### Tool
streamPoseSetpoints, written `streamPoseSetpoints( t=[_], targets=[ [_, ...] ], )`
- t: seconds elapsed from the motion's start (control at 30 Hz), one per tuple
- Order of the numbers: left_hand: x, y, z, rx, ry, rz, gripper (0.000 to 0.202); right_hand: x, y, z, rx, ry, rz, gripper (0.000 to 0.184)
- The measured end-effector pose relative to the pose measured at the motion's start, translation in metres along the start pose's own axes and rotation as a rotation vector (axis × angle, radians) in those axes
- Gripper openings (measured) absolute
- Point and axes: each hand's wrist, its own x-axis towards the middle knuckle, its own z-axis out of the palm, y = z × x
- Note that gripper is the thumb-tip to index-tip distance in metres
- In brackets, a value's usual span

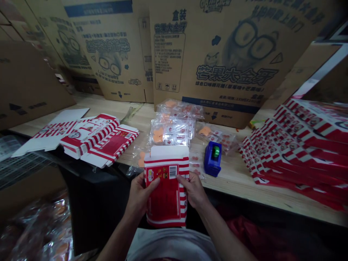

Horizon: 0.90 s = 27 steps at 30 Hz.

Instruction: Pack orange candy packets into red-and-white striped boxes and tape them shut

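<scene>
I hold a red and white striped carton (166, 188) upright in front of my chest, its white top flap standing open. My left hand (140, 194) grips its left edge with the thumb across the red face. My right hand (192, 189) grips the right edge, thumb near the barcode. Just beyond the carton, clear packets with orange sweets (174, 125) lie spread on the wooden table (239, 174).
A blue tape dispenser (212, 158) stands right of the carton. Flat striped cartons are stacked at the right (296, 145) and lie at the left (92, 139). Large printed cardboard boxes (217, 54) wall the back. Plastic bags (40, 232) sit low left.
</scene>
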Motion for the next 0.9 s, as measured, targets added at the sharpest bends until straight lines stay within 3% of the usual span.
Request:
streamPoseSetpoints(
  t=[0.13, 0.3, 0.43, 0.57, 0.7, 0.83, 0.9],
  targets=[
    [0.001, -0.005, -0.014, 0.1, -0.191, -0.051, 0.033, 0.01, -0.013, -0.004, 0.052, 0.125, -0.084, 0.029],
    [0.0, -0.016, -0.016, 0.075, -0.081, 0.003, 0.033, 0.019, -0.015, -0.004, 0.04, 0.132, -0.118, 0.025],
    [-0.005, -0.025, -0.018, 0.152, -0.16, -0.035, 0.034, 0.025, -0.013, -0.008, 0.061, 0.184, -0.145, 0.025],
    [-0.01, -0.035, -0.025, 0.168, -0.133, -0.062, 0.036, 0.028, -0.012, -0.014, 0.058, 0.204, -0.113, 0.028],
    [-0.004, -0.02, -0.023, 0.212, -0.232, -0.031, 0.036, 0.018, -0.01, -0.015, 0.065, 0.186, -0.047, 0.031],
    [0.009, 0.002, -0.013, 0.106, -0.161, 0.179, 0.047, -0.005, -0.001, -0.012, 0.008, 0.038, 0.113, 0.031],
    [0.014, 0.003, -0.01, 0.061, -0.147, 0.201, 0.051, -0.014, 0.005, -0.014, -0.027, 0.01, 0.112, 0.033]
  ],
)
